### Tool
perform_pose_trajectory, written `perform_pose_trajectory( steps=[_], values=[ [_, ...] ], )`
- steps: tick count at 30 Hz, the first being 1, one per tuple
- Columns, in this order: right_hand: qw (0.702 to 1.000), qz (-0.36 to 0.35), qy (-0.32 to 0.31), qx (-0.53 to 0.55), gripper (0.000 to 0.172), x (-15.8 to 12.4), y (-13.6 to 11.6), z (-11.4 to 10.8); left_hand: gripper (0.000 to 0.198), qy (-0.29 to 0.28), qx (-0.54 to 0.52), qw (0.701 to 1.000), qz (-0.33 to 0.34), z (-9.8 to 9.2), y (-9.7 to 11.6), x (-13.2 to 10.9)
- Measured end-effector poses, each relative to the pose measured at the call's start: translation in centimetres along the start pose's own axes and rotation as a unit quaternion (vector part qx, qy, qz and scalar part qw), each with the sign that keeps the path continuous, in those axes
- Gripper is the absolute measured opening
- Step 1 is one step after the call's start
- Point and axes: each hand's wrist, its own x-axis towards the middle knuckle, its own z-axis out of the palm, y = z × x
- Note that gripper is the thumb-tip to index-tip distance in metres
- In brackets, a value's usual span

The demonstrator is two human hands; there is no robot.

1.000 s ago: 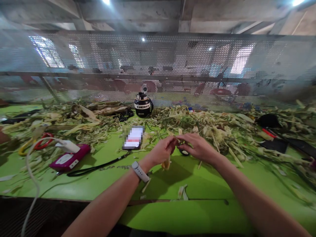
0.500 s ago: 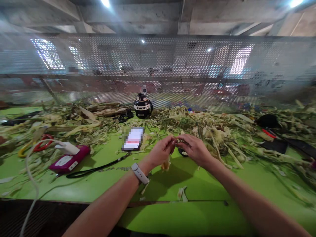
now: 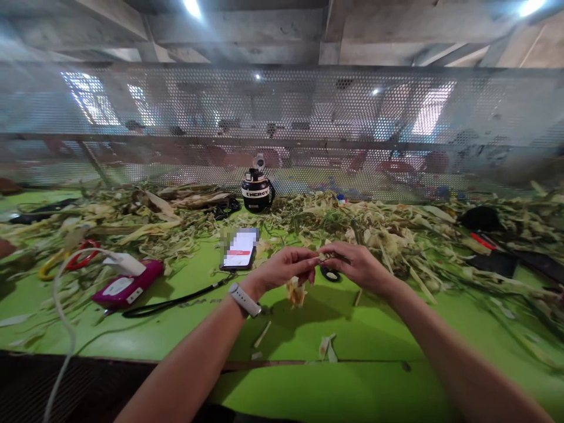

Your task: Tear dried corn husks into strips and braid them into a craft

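Note:
My left hand [image 3: 288, 267] and my right hand [image 3: 359, 265] meet above the green table [image 3: 374, 335], fingertips pinched close together. Between them shows a small pale piece [image 3: 326, 257], too small to name; it looks gripped by my right fingers, with the left fingertips touching its near end. A white band circles my left wrist. Below my left hand is a crumpled yellowish-brown husk-like piece [image 3: 296, 294]. Just under my right fingers, partly covered, lies a small round black object [image 3: 330, 274] with something pale on it.
Pale green husk strips [image 3: 383, 235] cover the back and sides. A black bottle [image 3: 256, 191] stands behind a phone [image 3: 240, 249] with a strap. At left lies a magenta power block [image 3: 127, 286] with a white plug and cable. A perforated metal screen [image 3: 308, 106] rises behind.
My hands have drawn slightly apart, and the small pale piece between the fingertips shows more. More of the black round object is uncovered. The view has shifted a little.

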Motion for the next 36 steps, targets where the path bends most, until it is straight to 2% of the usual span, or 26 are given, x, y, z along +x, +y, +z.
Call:
perform_pose_trajectory(
  steps=[5, 7, 11, 16, 19, 24, 25, 27, 30, 33, 36],
  values=[
    [1.000, 0.002, 0.012, 0.016, 0.028, -0.2, 0.2, 0.1, 0.032, -0.006, -0.131, 0.991, -0.019, 0.2, -0.9, 0.1],
    [1.000, 0.003, 0.017, 0.019, 0.029, -0.2, 0.4, 0.1, 0.033, 0.009, -0.137, 0.990, -0.016, 0.4, -1.0, 0.2],
    [0.999, 0.038, 0.015, 0.030, 0.030, -0.2, 0.3, 0.1, 0.039, 0.050, -0.012, 0.998, 0.023, 0.8, -0.5, 0.3],
    [0.993, 0.087, -0.014, 0.081, 0.030, 0.0, -0.2, -0.3, 0.036, 0.031, 0.180, 0.981, 0.064, 0.6, 0.5, -0.1],
    [0.991, 0.095, -0.034, 0.092, 0.030, 0.1, -0.4, -0.5, 0.032, 0.038, 0.322, 0.942, 0.091, 0.4, 0.7, -0.4],
    [0.992, 0.096, -0.055, 0.059, 0.029, 0.2, -0.6, -0.6, 0.023, 0.080, 0.545, 0.826, 0.116, 0.7, 0.3, -0.5],
    [0.992, 0.101, -0.057, 0.054, 0.029, 0.2, -0.6, -0.5, 0.023, 0.085, 0.565, 0.812, 0.119, 0.8, 0.1, -0.5],
    [0.991, 0.113, -0.057, 0.045, 0.030, 0.1, -0.5, -0.3, 0.023, 0.099, 0.576, 0.801, 0.125, 1.0, -0.2, -0.5],
    [0.994, 0.100, -0.040, 0.023, 0.029, 0.0, -0.1, 0.1, 0.020, 0.123, 0.531, 0.829, 0.128, 1.1, -0.6, -0.3],
    [0.998, 0.054, -0.017, 0.005, 0.027, 0.0, 0.2, 0.4, 0.013, 0.133, 0.413, 0.894, 0.109, 1.2, -0.7, -0.1],
    [0.999, 0.028, -0.008, 0.015, 0.027, 0.0, 0.3, 0.5, 0.018, 0.108, 0.279, 0.951, 0.073, 1.1, -0.5, 0.0]
  ],
)
